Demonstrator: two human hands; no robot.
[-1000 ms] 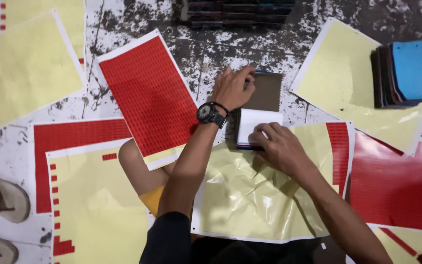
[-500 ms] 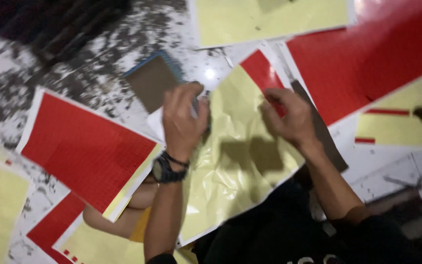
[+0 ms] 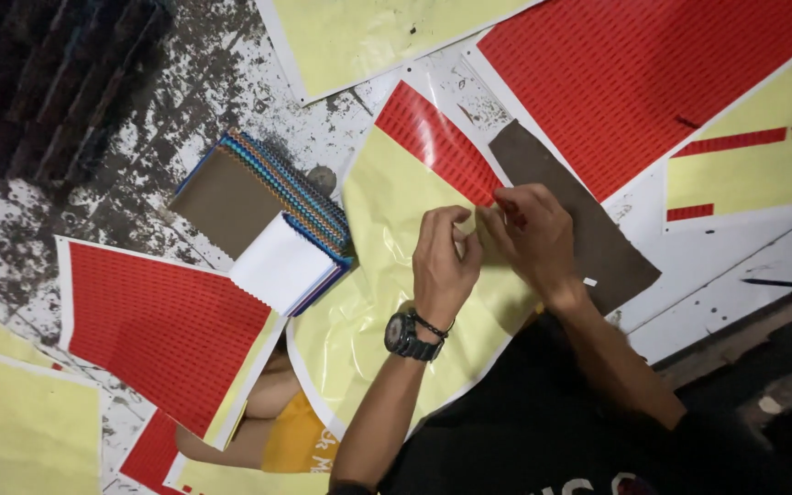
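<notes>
Left hand [image 3: 445,261]: we pinch the yellow sticker sheet [image 3: 387,302] at its red strip.
Right hand [image 3: 532,234]: pinching beside it.
Swatch book [image 3: 268,225]: just left of sheet's edge.
Brown strip [image 3: 579,215]: right, under our wrist.

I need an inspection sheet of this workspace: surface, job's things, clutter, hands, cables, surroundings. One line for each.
Surface: worn floor, dark with white paint patches.
Job's things: yellow backing sheet with a remaining strip of red stickers; brown fabric piece beside it.
Clutter: stack of fabric swatches with a white card on top; full red sticker sheets and other yellow sheets around.
Hands: left hand, wristwatch on the wrist, and right hand meet fingertip to fingertip at the sticker strip; whether they pinch a sticker, cannot tell.
Cables: nothing seen.
Surroundings: dim upper left corner, details unclear.
</notes>
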